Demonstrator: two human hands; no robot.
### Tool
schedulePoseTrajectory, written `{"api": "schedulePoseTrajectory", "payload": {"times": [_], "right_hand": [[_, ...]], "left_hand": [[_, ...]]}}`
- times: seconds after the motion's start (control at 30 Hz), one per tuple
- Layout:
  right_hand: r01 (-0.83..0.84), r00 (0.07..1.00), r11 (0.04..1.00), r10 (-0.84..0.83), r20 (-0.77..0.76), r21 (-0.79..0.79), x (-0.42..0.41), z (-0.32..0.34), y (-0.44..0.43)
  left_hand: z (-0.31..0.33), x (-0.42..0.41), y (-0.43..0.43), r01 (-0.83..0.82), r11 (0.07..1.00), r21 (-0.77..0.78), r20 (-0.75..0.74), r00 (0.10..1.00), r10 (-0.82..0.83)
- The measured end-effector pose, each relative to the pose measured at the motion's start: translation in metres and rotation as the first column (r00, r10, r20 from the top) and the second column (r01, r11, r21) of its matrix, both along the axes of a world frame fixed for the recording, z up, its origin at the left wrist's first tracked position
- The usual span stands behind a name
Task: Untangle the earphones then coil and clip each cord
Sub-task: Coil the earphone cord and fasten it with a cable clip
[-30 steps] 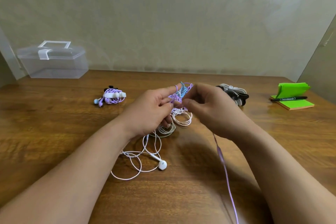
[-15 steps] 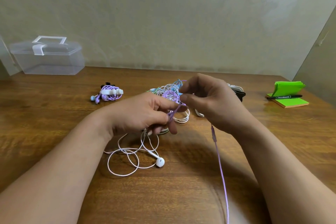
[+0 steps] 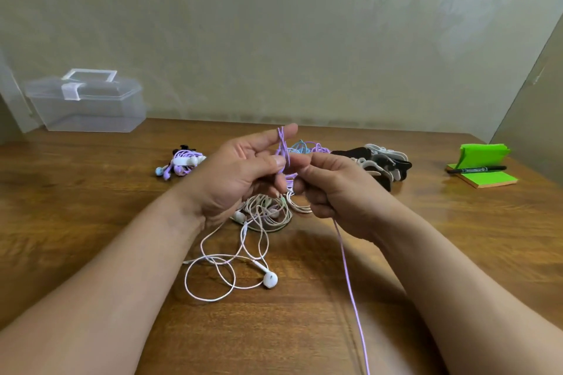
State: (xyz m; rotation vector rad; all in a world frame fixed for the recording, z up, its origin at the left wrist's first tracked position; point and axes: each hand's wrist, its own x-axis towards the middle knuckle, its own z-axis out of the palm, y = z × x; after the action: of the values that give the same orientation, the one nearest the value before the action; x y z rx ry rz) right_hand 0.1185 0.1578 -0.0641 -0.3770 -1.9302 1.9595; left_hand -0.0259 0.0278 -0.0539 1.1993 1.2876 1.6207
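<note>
A purple earphone cord [image 3: 350, 280] is looped round the raised forefinger of my left hand [image 3: 240, 176], whose thumb presses it against the fingers. My right hand [image 3: 338, 192] pinches the same cord just beside the left thumb; the free length hangs from that hand toward me. Behind and under the hands lies a tangle of purple, blue and beige cords [image 3: 304, 148]. White earphones [image 3: 269, 279] lie loosely looped on the table near me. A purple pair [image 3: 184, 161], coiled and held by a white clip, rests at the left.
A pile of black and white cord clips [image 3: 384, 161] sits right of the hands. A clear plastic box [image 3: 88, 103] stands at the back left. A green sticky-note pad [image 3: 483, 175] with a black marker [image 3: 475, 169] lies at the far right of the wooden table [image 3: 91, 207].
My left forefinger has lifted and straightened with the purple cord now wrapped round it. My right hand has stayed close against the left, still pinching the cord.
</note>
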Motion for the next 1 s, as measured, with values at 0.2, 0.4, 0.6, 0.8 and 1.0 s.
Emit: {"api": "schedulePoseTrajectory", "payload": {"times": [0.2,0.4,0.6,0.8,1.0], "right_hand": [[-0.095,0.988,0.992,0.084,0.133,0.078,0.002,-0.002,-0.005],[0.084,0.984,0.892,-0.144,0.104,0.445,0.011,0.004,0.003],[0.172,0.985,0.814,-0.158,-0.073,0.554,0.023,0.011,0.016],[0.008,0.99,0.976,0.023,-0.141,0.219,0.024,0.016,0.019],[-0.135,0.981,0.981,0.113,-0.155,-0.141,0.014,0.007,0.015]], "left_hand": [[-0.006,-0.006,0.006,-0.258,0.966,0.03,-0.403,0.881,0.248],[-0.008,-0.01,-0.002,-0.337,0.94,-0.053,-0.781,0.6,0.171],[0.003,-0.002,-0.01,-0.094,0.955,-0.282,-0.655,0.746,-0.12],[0.007,-0.002,-0.017,0.203,0.947,-0.247,-0.371,0.883,-0.286],[0.003,-0.003,-0.014,0.323,0.938,-0.126,-0.142,0.93,-0.339]]}}
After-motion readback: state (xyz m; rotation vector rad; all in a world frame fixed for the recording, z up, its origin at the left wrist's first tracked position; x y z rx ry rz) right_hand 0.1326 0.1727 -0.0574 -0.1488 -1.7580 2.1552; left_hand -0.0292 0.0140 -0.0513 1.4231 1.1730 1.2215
